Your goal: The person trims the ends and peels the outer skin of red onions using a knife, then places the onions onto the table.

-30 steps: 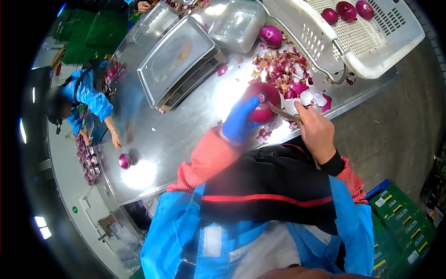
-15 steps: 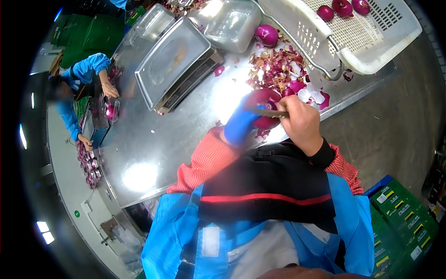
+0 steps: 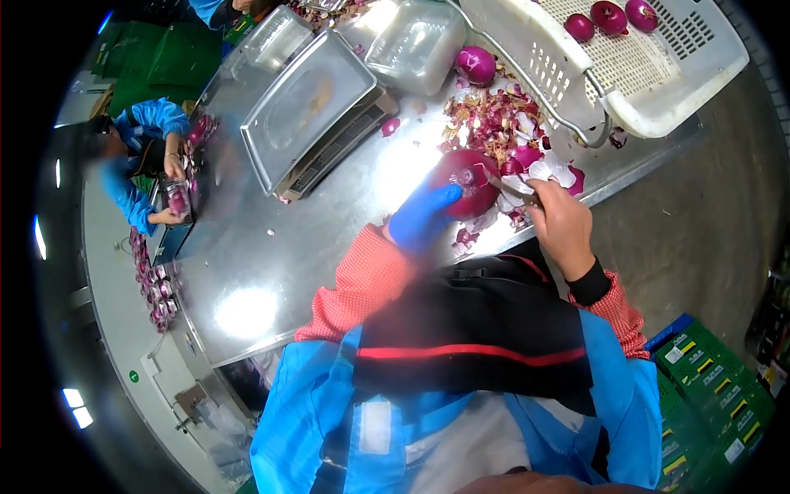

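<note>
My left hand (image 3: 422, 216), in a blue glove, is closed around the side of a large red onion (image 3: 465, 179) held above the metal table. The onion's tip faces up, with the thumb near it. Just right of the onion, my bare right hand (image 3: 566, 221) pinches a small knife (image 3: 517, 187); its blade points left at the onion and is partly blurred. Beneath and behind the knife lie pale and purple onion skins (image 3: 553, 170). A heap of dry peel (image 3: 492, 115) spreads beyond the onion, and another whole onion (image 3: 476, 65) sits behind that heap.
A white basket (image 3: 650, 115) with several onions stands at the back right. A scale (image 3: 309, 115) and a clear plastic tub (image 3: 415, 45) occupy the back of the metal table (image 3: 280, 239). At far left a person in blue handles a packed tray (image 3: 177, 200). Green crates (image 3: 716, 387) stand right.
My right hand with the knife has moved right and slightly down, off the onion's top. The onion now shows its tip upward. The person at left has brought both hands to a tray.
</note>
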